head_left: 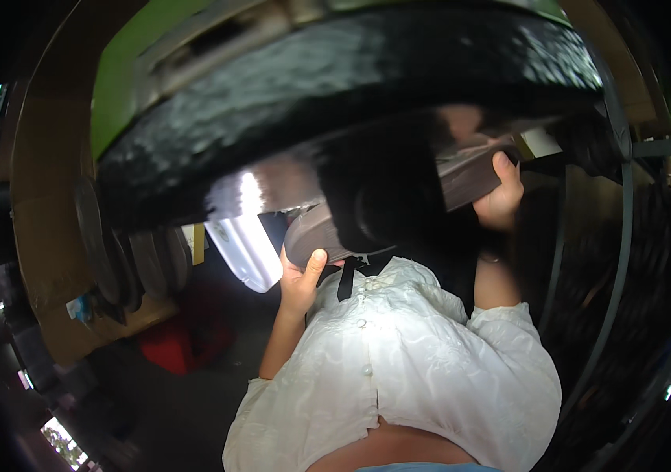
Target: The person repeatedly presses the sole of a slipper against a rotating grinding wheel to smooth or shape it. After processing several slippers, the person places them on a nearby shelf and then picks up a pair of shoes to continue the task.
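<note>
My left hand (pixel 298 287) is closed on the rounded end of a grey-brown, sole-like piece (pixel 312 236), thumb on its near face. My right hand (pixel 501 198) grips a similar grey-brown edge (pixel 471 179) farther right and higher, with the thumb on its near side. A black machine part (pixel 383 197) covers the middle, so I cannot tell whether both hands hold one piece or two. Beside my left hand, a white curved plastic part (pixel 245 250) hangs down. Fingers behind the pieces are mostly hidden.
A broad dark machine housing (pixel 351 75) arches close overhead, with a green panel (pixel 119 94) behind it. At left, several grey sole-like pieces (pixel 99 244) stand against brown cardboard (pixel 52 197). A red object (pixel 170 346) sits lower left. Metal rack bars (pixel 625 236) rise at right.
</note>
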`<state>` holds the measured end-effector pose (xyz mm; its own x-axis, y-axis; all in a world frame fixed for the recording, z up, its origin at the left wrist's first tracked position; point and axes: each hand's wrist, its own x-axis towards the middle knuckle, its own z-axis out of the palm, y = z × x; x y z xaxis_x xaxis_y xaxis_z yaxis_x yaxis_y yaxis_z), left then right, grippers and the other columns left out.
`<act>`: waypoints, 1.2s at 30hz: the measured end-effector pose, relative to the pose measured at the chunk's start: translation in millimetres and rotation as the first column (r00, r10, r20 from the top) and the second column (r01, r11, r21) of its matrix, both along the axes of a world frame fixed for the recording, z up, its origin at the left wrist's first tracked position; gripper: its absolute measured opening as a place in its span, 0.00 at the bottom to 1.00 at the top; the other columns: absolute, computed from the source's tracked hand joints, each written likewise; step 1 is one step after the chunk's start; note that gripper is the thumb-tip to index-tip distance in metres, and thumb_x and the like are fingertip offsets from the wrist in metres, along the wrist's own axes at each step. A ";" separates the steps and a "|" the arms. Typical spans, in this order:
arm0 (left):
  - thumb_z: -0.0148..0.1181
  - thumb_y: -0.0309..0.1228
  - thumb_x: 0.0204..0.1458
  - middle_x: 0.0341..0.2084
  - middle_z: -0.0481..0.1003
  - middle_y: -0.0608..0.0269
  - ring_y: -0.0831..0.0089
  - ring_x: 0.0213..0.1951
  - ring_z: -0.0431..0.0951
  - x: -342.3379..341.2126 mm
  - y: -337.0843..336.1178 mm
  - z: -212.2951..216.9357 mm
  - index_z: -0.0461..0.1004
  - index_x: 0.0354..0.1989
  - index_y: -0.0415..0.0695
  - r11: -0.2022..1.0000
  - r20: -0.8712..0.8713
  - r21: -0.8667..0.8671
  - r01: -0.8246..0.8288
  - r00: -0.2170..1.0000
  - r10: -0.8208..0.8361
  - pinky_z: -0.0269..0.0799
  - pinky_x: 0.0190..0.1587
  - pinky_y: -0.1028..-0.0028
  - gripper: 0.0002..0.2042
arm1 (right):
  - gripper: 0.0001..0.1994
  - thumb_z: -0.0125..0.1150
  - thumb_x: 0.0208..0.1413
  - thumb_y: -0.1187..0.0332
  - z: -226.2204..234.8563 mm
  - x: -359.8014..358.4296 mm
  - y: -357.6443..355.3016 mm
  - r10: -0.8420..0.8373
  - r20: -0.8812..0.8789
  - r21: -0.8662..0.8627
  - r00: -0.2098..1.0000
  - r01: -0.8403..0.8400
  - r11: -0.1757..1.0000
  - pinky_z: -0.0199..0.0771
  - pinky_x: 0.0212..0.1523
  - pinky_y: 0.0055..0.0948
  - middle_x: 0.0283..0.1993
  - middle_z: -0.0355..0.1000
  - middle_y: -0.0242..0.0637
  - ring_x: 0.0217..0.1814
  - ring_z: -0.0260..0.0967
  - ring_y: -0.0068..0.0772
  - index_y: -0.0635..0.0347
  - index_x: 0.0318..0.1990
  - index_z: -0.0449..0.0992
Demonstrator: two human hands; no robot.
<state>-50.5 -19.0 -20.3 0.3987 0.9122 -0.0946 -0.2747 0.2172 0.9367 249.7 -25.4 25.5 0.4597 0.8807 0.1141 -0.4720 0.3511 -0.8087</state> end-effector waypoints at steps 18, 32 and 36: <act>0.49 0.31 0.52 0.36 0.70 0.54 0.68 0.29 0.74 -93.7 -6.4 -11.3 0.58 0.50 0.36 0.936 -0.228 0.116 -0.333 0.908 0.351 0.71 0.30 0.73 0.19 | 0.25 0.51 0.40 0.63 -28.1 -113.1 7.5 0.065 -0.119 0.064 0.991 -0.058 0.996 0.67 0.44 0.27 0.40 0.68 0.44 0.41 0.67 0.30 0.70 0.46 0.63; 0.60 0.36 0.45 0.27 0.76 0.57 0.71 0.30 0.76 -18.8 10.4 -63.5 0.74 0.37 0.35 0.906 -0.700 -0.157 0.392 0.603 -0.382 0.70 0.34 0.70 0.16 | 0.34 0.63 0.37 0.72 18.7 -93.5 23.6 0.280 0.485 -0.007 0.829 -0.316 0.949 0.63 0.51 0.26 0.47 0.64 0.39 0.49 0.62 0.26 0.68 0.55 0.56; 0.58 0.38 0.47 0.27 0.76 0.51 0.61 0.30 0.77 24.7 3.3 -63.0 0.74 0.36 0.40 0.892 -0.723 -0.084 0.445 0.589 -0.362 0.69 0.34 0.66 0.14 | 0.33 0.71 0.35 0.72 30.9 -80.9 21.9 0.317 0.692 -0.154 0.649 -0.297 0.942 0.66 0.49 0.26 0.43 0.69 0.38 0.46 0.66 0.25 0.67 0.52 0.64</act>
